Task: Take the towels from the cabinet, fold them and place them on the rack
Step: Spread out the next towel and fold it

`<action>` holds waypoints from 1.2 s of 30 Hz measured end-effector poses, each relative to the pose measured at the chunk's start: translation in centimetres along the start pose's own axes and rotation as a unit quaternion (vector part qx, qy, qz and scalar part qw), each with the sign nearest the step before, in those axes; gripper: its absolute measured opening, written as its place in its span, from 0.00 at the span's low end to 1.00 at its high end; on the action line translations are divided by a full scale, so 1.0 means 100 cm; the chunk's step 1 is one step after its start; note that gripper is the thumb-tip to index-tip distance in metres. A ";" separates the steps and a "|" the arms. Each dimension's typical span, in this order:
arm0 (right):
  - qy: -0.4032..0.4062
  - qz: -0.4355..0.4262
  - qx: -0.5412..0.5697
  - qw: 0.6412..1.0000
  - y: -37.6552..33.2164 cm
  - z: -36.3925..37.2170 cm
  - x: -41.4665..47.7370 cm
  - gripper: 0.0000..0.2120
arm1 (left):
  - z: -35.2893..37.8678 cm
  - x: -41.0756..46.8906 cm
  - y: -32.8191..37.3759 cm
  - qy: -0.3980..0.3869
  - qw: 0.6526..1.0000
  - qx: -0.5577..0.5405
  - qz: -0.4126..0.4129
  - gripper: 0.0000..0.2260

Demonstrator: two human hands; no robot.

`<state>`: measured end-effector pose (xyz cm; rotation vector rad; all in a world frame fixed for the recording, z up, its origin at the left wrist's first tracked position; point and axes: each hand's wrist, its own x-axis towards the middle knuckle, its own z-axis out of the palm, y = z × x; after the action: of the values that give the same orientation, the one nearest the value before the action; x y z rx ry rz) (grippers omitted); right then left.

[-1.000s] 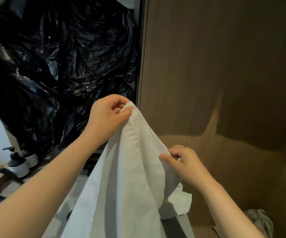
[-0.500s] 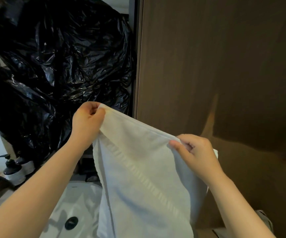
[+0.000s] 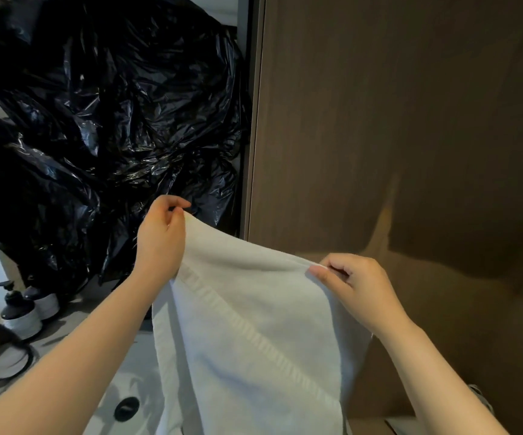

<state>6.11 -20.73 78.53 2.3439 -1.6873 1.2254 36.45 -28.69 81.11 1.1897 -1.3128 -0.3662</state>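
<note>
A white towel (image 3: 253, 340) hangs spread out in front of me, its top edge stretched between my hands and a woven band running diagonally across it. My left hand (image 3: 162, 240) pinches the upper left corner, held higher. My right hand (image 3: 354, 287) pinches the upper right corner, lower and to the right. The towel's lower part drops out of the frame. No rack or cabinet shelf is in view.
A large crumpled black plastic bag (image 3: 97, 136) fills the upper left. A brown wooden panel (image 3: 410, 136) covers the right. Two pump bottles (image 3: 21, 312) stand on the counter at the left, beside a white sink (image 3: 140, 384) with a dark drain (image 3: 126, 409).
My hands have moved apart, the left one to the left and the right one to the right. The bunched towel has opened into a flat hanging sheet.
</note>
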 end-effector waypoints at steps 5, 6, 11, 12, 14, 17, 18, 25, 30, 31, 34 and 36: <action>-0.116 0.107 0.035 0.987 0.037 0.022 -0.030 0.20 | 0.019 -0.004 -0.015 -0.021 1.000 -0.003 -0.017 0.11; -0.129 0.124 0.031 0.983 0.044 0.028 -0.037 0.21 | 0.023 -0.006 -0.017 -0.020 0.999 -0.004 -0.027 0.11; -0.188 0.200 0.013 0.961 0.082 0.036 -0.075 0.21 | 0.020 0.002 -0.035 0.008 0.997 -0.023 -0.077 0.13; -0.201 0.206 0.006 0.958 0.086 0.036 -0.081 0.19 | 0.019 0.005 -0.039 0.004 0.997 -0.016 -0.080 0.13; -0.203 0.211 -0.017 0.956 0.088 0.038 -0.087 0.17 | 0.019 0.005 -0.044 -0.005 0.997 -0.005 -0.083 0.13; -0.142 0.219 -0.043 0.964 0.080 0.035 -0.076 0.16 | 0.019 0.005 -0.049 -0.007 0.996 -0.001 -0.091 0.13; -0.115 0.218 -0.046 0.968 0.076 0.031 -0.067 0.15 | 0.015 0.007 -0.051 -0.008 0.996 0.001 -0.093 0.13; 0.044 0.151 -0.013 0.987 0.027 0.004 0.011 0.11 | -0.029 0.036 -0.049 0.064 0.995 -0.012 -0.079 0.09; 0.142 0.077 0.017 0.987 -0.013 -0.012 0.062 0.06 | -0.063 0.060 -0.033 0.121 0.991 -0.032 -0.043 0.09; 0.162 0.063 0.016 0.985 -0.020 -0.018 0.073 0.06 | -0.068 0.065 -0.029 0.127 0.990 -0.041 -0.034 0.09; 0.198 0.037 0.009 0.979 -0.037 -0.043 0.106 0.05 | -0.076 0.078 -0.009 0.145 0.987 -0.065 -0.018 0.09; 0.194 0.030 -0.009 0.980 -0.044 -0.062 0.126 0.06 | -0.078 0.087 0.008 0.158 0.985 -0.075 -0.006 0.08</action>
<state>7.51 -26.36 92.04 1.8915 -1.6334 1.5466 45.57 -31.64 87.91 1.0788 -0.9867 -0.2663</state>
